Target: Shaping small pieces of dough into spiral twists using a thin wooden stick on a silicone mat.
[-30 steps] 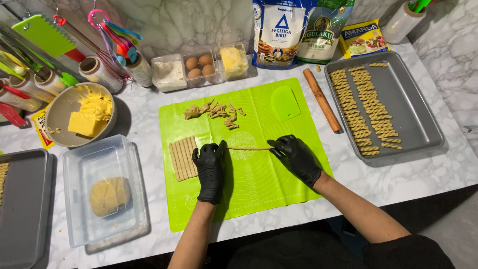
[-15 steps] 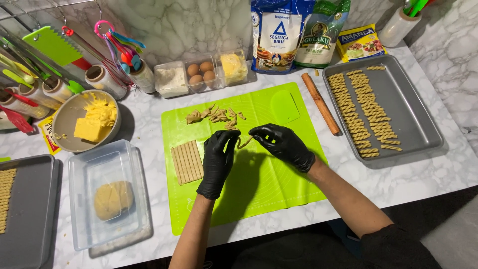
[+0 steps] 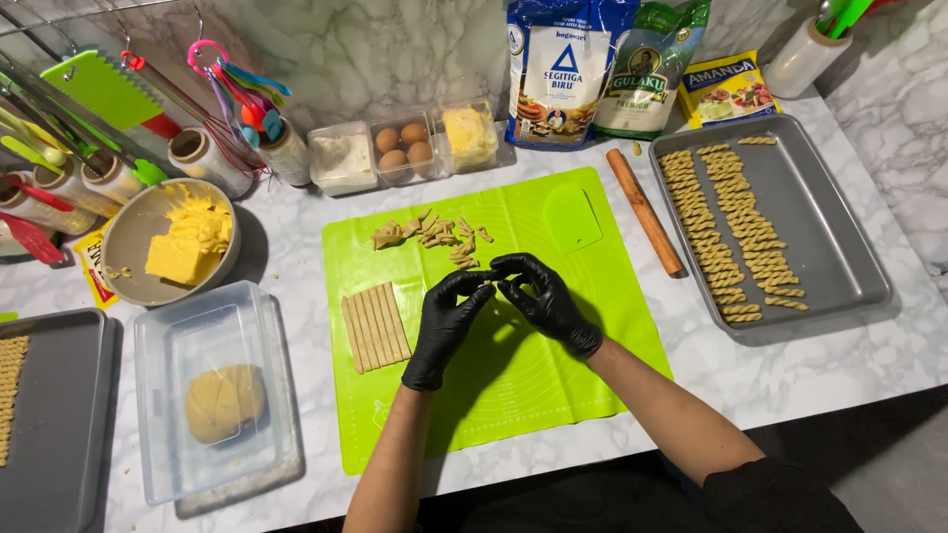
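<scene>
At the far left edge of the counter lies a dark baking tray (image 3: 59, 415) with a column of twisted dough pieces along its left side. Next to it stands a clear plastic box (image 3: 212, 395) with a ball of yellow dough (image 3: 225, 402) inside. Behind the box is a round bowl (image 3: 123, 252) that holds a block of butter. In the middle of the counter lies a green silicone mat (image 3: 553, 395). On its left part is a flat row of cut dough strips (image 3: 375, 326), and near its back edge is a small heap of dough scraps (image 3: 430, 235).

Above the mat, both hands wear black gloves. The left hand (image 3: 444, 321) is curled, and its fingertips meet those of the right hand (image 3: 541, 296), which is curled too. Between the fingertips of both hands a thin dough strip (image 3: 491, 284) is pinched; only a small pale part of it shows, just in front of the scraps and to the right of the cut strips.

To the right of the mat a wooden rolling pin (image 3: 644, 210) lies on the marble. Further right is a grey baking tray (image 3: 829, 247) with two columns of twisted dough sticks (image 3: 726, 227) on its left half.
</scene>
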